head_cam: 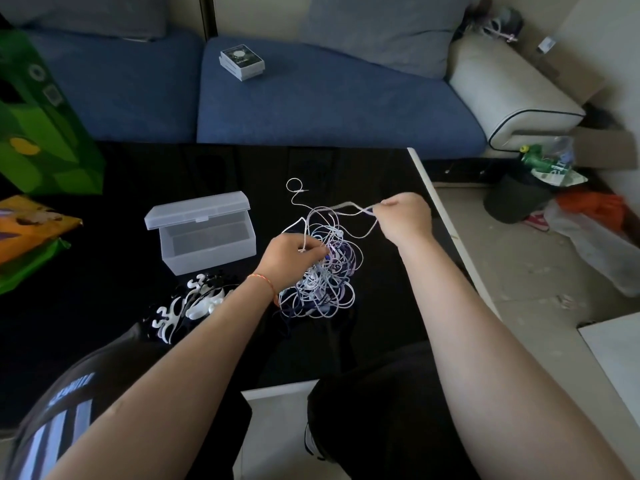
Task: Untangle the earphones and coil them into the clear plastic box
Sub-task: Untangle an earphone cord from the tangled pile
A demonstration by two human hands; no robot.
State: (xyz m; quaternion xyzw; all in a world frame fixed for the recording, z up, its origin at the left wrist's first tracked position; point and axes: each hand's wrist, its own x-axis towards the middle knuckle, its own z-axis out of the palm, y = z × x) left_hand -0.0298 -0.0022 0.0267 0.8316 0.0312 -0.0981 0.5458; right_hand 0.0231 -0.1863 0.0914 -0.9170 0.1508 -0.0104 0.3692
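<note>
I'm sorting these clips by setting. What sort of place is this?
Probably a home living room: a blue sofa behind a black glossy coffee table, and a full waste bin on the floor.

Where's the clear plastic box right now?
In the head view the clear plastic box sits open on the black table, left of the earphone tangle and just beyond the left hand.

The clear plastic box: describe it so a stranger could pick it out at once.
Start at the black table in front of the blue sofa. The clear plastic box stands left of the tangled earphones. It is the only see-through container there, with its hinged lid raised and nothing inside.
</note>
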